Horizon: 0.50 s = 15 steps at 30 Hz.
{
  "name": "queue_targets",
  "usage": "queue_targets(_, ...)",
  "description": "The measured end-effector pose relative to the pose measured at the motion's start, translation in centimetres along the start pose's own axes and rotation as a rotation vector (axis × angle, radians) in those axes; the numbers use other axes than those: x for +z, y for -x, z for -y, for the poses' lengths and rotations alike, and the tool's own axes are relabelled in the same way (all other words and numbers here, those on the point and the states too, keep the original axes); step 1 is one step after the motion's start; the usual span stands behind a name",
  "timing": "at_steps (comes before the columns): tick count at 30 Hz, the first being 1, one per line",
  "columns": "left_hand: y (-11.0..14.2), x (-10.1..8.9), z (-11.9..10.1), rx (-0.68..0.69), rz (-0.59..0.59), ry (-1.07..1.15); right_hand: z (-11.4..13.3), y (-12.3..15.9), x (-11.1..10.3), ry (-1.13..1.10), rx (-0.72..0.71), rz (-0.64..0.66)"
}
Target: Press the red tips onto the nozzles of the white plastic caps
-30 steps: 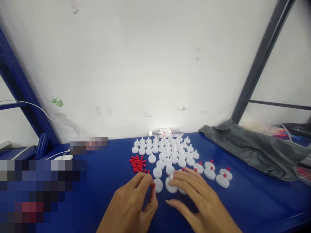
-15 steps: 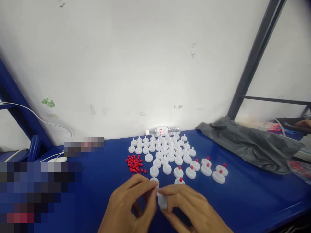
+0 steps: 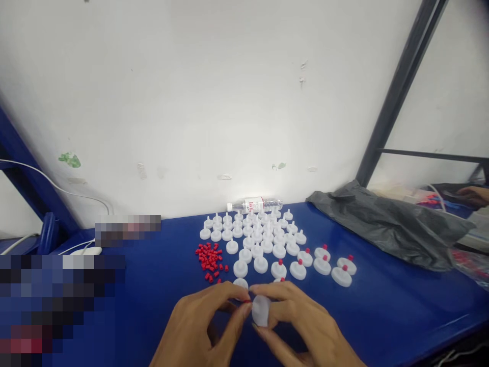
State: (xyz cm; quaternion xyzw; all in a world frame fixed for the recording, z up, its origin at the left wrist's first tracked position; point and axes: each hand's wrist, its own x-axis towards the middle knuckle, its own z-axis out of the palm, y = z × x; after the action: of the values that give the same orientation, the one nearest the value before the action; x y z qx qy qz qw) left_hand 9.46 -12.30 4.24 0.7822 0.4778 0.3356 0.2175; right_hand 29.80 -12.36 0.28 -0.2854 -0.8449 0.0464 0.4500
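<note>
A: From where we stand, what does each hand hold?

B: The left hand [image 3: 200,318] pinches a small red cap [image 3: 247,301] between thumb and fingertip. The right hand [image 3: 307,318] grips a white lid [image 3: 261,311] by its round rim. The lid is tilted, between the two hands, on the near side of the rows; its spout is hidden, so I cannot tell whether the cap sits on it.

A: And the handling of these parts?

B: Both look light. The lid is probably stiff moulded plastic, hardly fragile, though its smooth disc may slip; the rim is the surest hold. The cap seems slightly springy and so small that only a fingertip pinch suits it, at its sides.

A: The counts, then?

B: One lid and one cap in the hands. On the blue table [image 3: 160,285], to the right, stand eight red-tipped lids [image 3: 298,270], the nearest partly covered by the right hand. Bare lids [image 3: 240,268] number roughly three dozen; they overlap too much at the back for an exact count. The loose red caps [image 3: 208,257], heaped left of them, come to perhaps thirty, again overlapping.

A: Anything behind?

B: One clear bottle [image 3: 254,205], on its side along the wall [image 3: 214,112], and one crumpled grey sheet [image 3: 385,227] at the right.
</note>
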Motion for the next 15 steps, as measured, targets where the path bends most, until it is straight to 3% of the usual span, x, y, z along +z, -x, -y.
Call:
queue_targets(7, -0.1, 1.1, 0.8, 0.122, 0.075, -0.152, 0.0, 0.1, -0.3, 0.007, 0.039, -0.017)
queue_targets(11, 0.4, 2.6, 1.4, 0.167, 0.045, -0.248, 0.1, 0.2, -0.1, -0.091, 0.037, -0.025)
queue_targets(15, 0.9, 3.4, 2.2, 0.184, 0.012, -0.203, 0.2, 0.7, -0.2, -0.192, 0.169, 0.105)
